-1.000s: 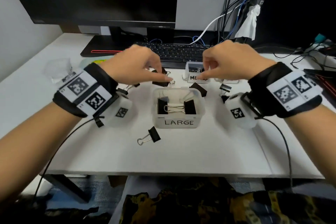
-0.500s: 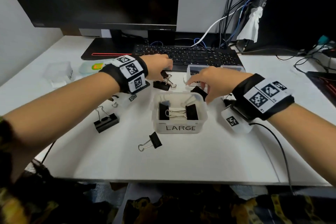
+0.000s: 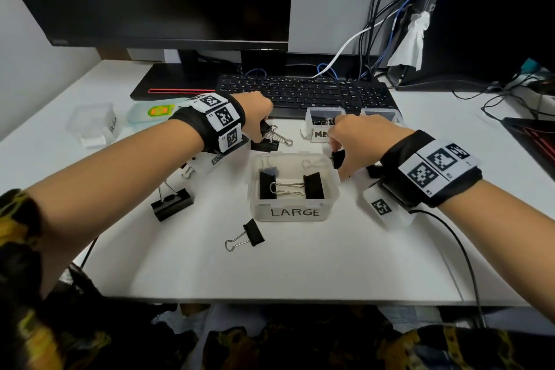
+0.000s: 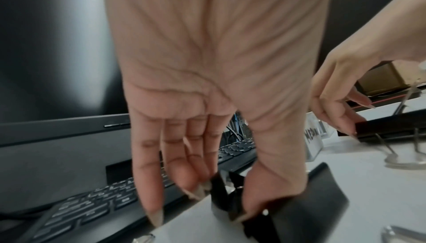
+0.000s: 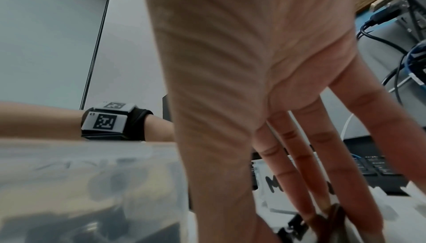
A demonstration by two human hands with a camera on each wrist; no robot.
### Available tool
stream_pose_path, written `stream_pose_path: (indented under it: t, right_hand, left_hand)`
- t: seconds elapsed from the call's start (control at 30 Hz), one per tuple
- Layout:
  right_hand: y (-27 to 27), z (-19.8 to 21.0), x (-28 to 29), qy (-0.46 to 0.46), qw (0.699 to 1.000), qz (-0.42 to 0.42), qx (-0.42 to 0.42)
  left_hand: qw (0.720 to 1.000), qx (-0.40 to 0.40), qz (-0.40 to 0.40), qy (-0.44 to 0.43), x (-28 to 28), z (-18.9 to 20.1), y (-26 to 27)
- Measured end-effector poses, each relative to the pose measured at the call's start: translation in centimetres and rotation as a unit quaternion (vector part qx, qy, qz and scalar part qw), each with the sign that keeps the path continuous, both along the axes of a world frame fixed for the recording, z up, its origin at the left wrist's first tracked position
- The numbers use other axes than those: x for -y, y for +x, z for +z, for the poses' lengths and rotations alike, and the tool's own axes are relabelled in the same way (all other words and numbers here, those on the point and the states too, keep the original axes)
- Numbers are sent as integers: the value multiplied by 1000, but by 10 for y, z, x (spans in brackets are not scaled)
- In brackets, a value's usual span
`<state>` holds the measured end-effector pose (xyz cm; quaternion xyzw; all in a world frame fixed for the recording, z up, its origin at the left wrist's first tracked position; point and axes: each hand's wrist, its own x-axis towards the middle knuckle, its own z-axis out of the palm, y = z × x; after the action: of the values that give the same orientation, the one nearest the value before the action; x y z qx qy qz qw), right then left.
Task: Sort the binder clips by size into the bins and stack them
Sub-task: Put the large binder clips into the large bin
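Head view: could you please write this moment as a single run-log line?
left hand: pinching small clip | right hand: pinching black clip beside LARGE bin | LARGE bin: two clips inside

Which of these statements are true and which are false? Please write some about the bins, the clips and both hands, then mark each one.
1. The bin marked LARGE holds two black clips. True.
2. The left hand rests flat on the keyboard. False: it pinches a small clip on the desk.
3. The right hand grips a black clip beside the LARGE bin. True.
4. The big clip left of the LARGE bin lies inside a bin. False: it stands on the bare desk.
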<state>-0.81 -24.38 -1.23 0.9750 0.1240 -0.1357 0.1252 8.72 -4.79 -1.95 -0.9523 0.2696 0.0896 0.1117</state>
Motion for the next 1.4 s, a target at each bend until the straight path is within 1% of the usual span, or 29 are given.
stream_pose_path:
  t: [0.07,0.13,0.23,0.33,0.4,0.5,0.6,0.67,0.73,0.8,0.87,0.93,1.03,1.1,1.17,1.27,1.33,1.4]
  right_hand:
    - [-1,0,0,14,1000,-8,-5]
    - [-2,-2,1,35,999,-8,2]
    - [-1,-3,1,40,999,0,10]
    - [-2,1,2,25,999,-6,20]
    - [-5,8,3,21,999,-17,47]
    - [-14,24,4,24,992,-14,125]
    - [-28,40,4,82,978,-5,189]
    - [-39,47,1,155,971,8,184]
    - [-49,47,-5,211,967,32,138]
    - [-55,41,-9,226,967,50,106]
    - [-58,33,-10,231,966,54,102]
    - [-58,25,-9,248,962,48,100]
    - [-57,19,-8,289,951,40,99]
    - [-56,16,-9,298,947,43,107]
    - [-55,14,-9,301,945,41,120]
    - [-57,13,-6,318,940,20,125]
    - [-59,12,-4,326,938,20,117]
    - [-62,11,-4,321,940,28,111]
  left_hand:
    - [1000,-3,8,-6,-2,0,1]
    - [999,-11,10,-33,-4,1,2]
    - [996,-42,15,-72,-6,0,2]
    - [997,-45,29,-58,-8,-3,-1]
    - [998,-39,36,-46,-8,-4,-1]
    - [998,-32,40,-44,-10,-1,-3]
    - [998,-12,45,-44,-13,3,-5]
    - [998,9,48,-50,-17,9,-8]
    - [995,24,49,-85,-24,15,-12]
    - [987,30,48,-152,-31,22,-19]
    - [971,34,34,-232,-39,28,-28]
    - [953,26,2,-300,-48,31,-42]
    - [936,-10,-47,-348,-60,32,-65]
    - [933,-26,-81,-350,-63,30,-78]
    - [934,-25,-114,-337,-63,27,-87]
    - [934,-19,-137,-330,-57,23,-97]
    - [940,-3,-147,-308,-54,21,-101]
    - [952,19,-150,-266,-50,18,-106]
